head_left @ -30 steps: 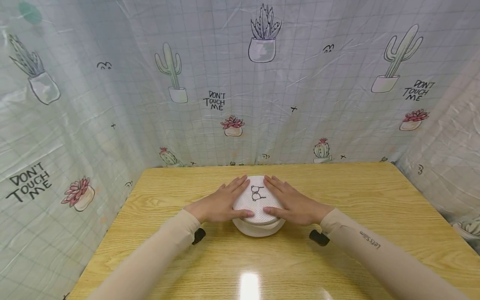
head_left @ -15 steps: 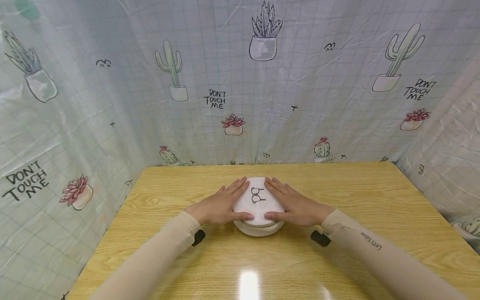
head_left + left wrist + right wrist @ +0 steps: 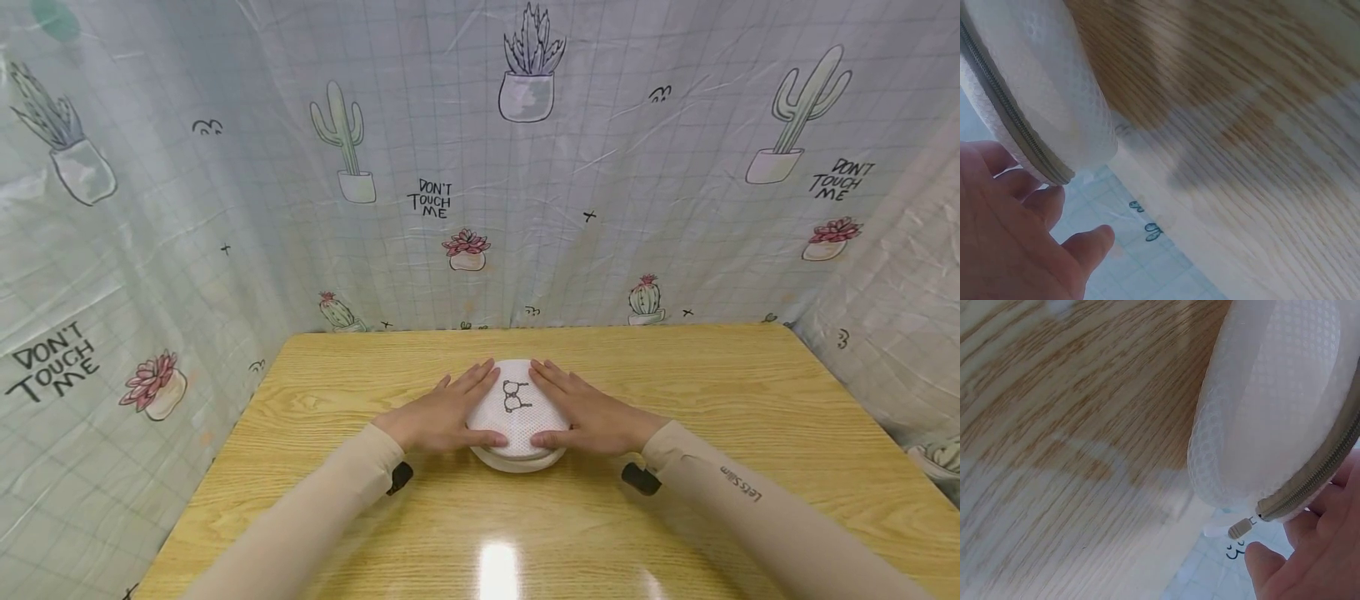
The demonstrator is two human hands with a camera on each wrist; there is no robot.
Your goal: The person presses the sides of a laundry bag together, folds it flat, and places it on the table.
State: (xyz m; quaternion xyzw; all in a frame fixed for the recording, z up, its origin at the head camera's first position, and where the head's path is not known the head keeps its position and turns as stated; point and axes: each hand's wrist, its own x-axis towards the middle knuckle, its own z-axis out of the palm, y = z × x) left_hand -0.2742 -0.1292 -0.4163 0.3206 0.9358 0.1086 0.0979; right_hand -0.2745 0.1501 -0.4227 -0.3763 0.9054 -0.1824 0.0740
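Note:
A round white mesh laundry bag (image 3: 517, 425) with a dark bear outline on its top sits on the wooden table in the head view. My left hand (image 3: 442, 410) rests on its left side, and my right hand (image 3: 592, 414) mirrors it on the right. Fingers of both hands lie extended along the top's edges, with the thumbs on its near part. In the left wrist view, a beige zipper (image 3: 1007, 103) runs round the bag's side, close to the fingertips. A small zipper pull (image 3: 1241, 529) hangs at the zipper's end in the right wrist view, near my right thumb.
The wooden table (image 3: 337, 533) runs back to a curtain (image 3: 525, 192) printed with cacti and lettering, which also hangs at both sides. A black wrist strap piece (image 3: 640, 477) shows under the right sleeve, another black piece (image 3: 401, 477) under the left.
The bag's top, with the bear outline, has shifted slightly toward me, and both hands have moved slightly with it. The bag's lower near edge has stayed nearly in place.

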